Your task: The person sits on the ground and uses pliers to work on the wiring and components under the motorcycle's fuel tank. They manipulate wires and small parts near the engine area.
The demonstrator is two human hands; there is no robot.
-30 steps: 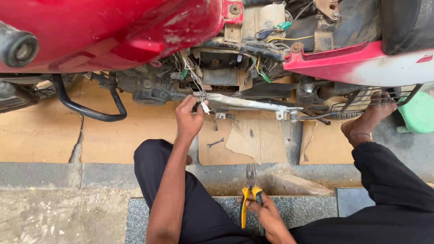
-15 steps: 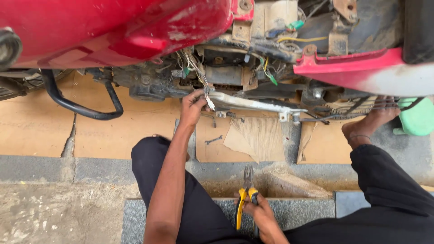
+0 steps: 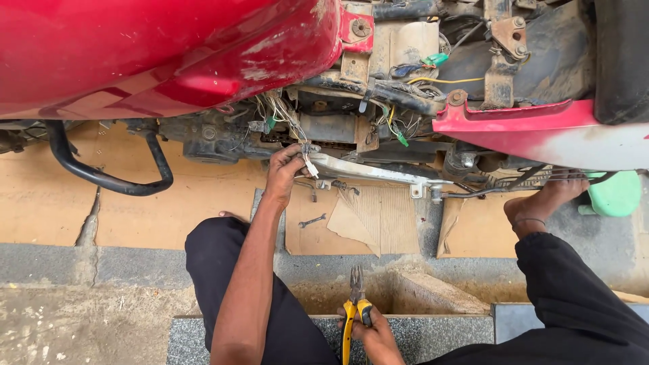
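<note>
The left hand (image 3: 285, 169) reaches up under the red motorcycle body (image 3: 169, 54), fingers pinched shut on a small white plastic wire connector (image 3: 311, 167) at the end of a bundle of thin wires (image 3: 280, 111), just above the silver metal frame bar (image 3: 368, 170). The right hand (image 3: 375, 334) rests low by the grey stone kerb's (image 3: 439, 331) near edge, closed around the grips of yellow-handled pliers (image 3: 353, 312), whose jaws point upward and stand unused. To do this well, it seems wise to grip the connector by its body, not the wires, and work it straight. The connector looks small, pale and slightly grimy. A small spanner (image 3: 312, 220) lies on the brown cardboard sheet (image 3: 203, 203).
</note>
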